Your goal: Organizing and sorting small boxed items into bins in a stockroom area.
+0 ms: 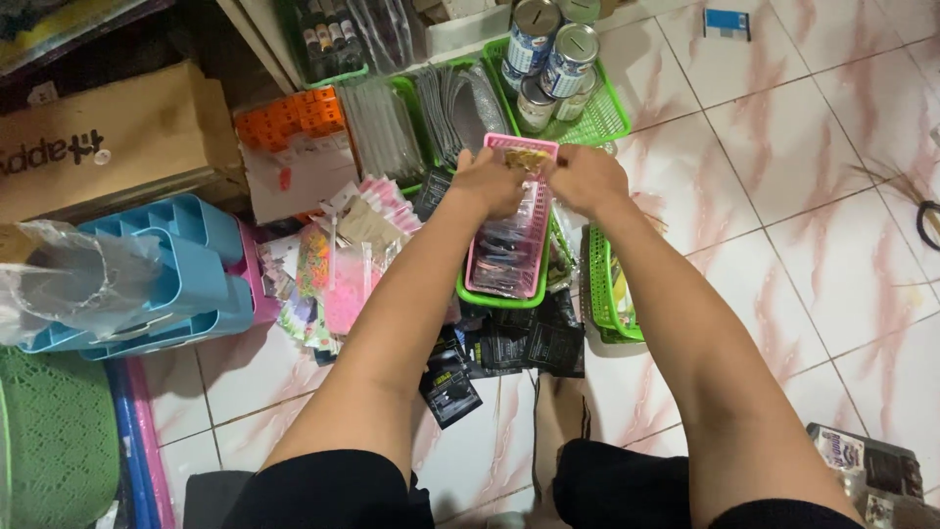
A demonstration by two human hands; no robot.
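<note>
Fingertips of left hand (487, 182) and right hand (586, 179) were curled under, so each grip was unreadable. Small gold item (526, 159) between them was mostly covered, kind unclear. Pink basket (509, 235) contents were a blurred dark mass under clear film. Green basket (497, 297) beneath showed only its rim. Cardboard box (108, 137) and green mat (54, 441) were cut by the left edge. Packets (867, 470) bottom right ran off frame. Tins (553, 54) were clipped at the top edge.
</note>
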